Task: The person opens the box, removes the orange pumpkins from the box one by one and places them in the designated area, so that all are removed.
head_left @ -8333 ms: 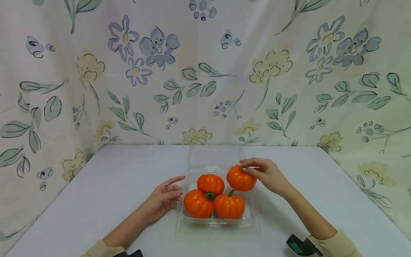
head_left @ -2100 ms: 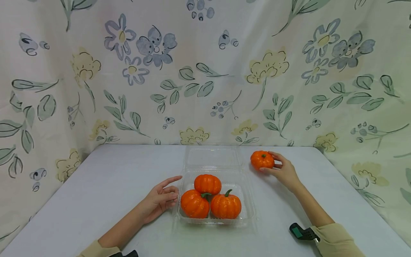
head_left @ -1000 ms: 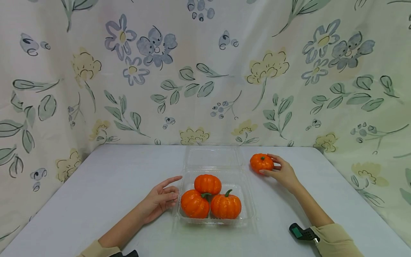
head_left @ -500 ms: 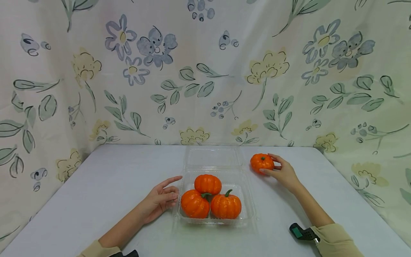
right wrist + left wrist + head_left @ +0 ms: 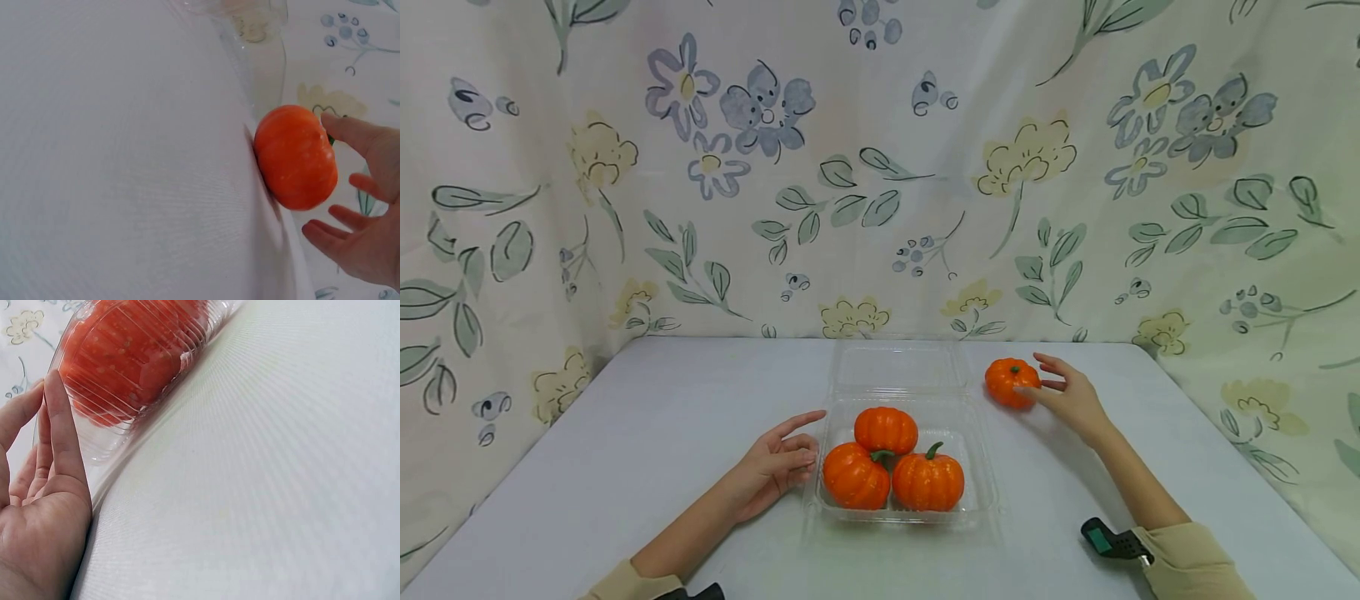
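A small orange pumpkin (image 5: 1012, 383) with a green stem sits on the table to the right of the clear container's raised lid. Around its right side my right hand (image 5: 1069, 404) is spread; the right wrist view shows a gap between most fingers and the pumpkin (image 5: 295, 157). The thumb overlaps it in the head view, and contact there is unclear. My left hand (image 5: 772, 469) rests its fingers, mostly extended, against the left side of the clear plastic container (image 5: 981, 492). Inside lie three more orange pumpkins: one behind (image 5: 886, 431), one front left (image 5: 855, 477), one front right (image 5: 928, 482).
The container's clear lid (image 5: 895, 367) is folded back, flat toward the rear of the white table (image 5: 700, 417). A floral curtain (image 5: 880, 167) hangs right behind the table's back edge. Inside the container, the back right corner holds no pumpkin.
Earlier my right hand carried a pumpkin from the container's back right to the table. In the last half second its fingers have loosened and drawn back rightward. My left hand has stayed put.
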Available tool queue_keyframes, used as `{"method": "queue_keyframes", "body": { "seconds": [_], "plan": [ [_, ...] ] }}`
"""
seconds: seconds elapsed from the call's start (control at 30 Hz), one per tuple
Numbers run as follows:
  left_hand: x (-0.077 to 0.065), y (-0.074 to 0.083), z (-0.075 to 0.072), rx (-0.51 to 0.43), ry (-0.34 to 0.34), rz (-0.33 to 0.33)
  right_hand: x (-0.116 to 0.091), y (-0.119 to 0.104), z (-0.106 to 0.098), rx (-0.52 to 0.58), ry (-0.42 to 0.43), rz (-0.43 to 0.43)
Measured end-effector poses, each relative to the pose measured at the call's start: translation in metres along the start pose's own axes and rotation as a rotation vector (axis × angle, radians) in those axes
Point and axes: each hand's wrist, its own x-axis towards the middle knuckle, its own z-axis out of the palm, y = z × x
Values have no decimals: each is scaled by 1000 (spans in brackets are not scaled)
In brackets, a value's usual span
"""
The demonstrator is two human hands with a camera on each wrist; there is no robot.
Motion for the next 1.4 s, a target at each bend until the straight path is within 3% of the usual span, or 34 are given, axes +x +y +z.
{"method": "queue_keyframes", "body": {
  "seconds": [0.57, 0.83, 1.4],
  "plan": [
    [0, -1, -2, 4, 11, -10, -6, -28, -15, -12, -6, 16],
    [0, -1, -2, 4, 6, -8, -12, -45, -15, -21, -7, -54],
    [0, -1, -2, -3, 7, -11, -29, -82, 0, -13, -145, -182]
  ]
}}
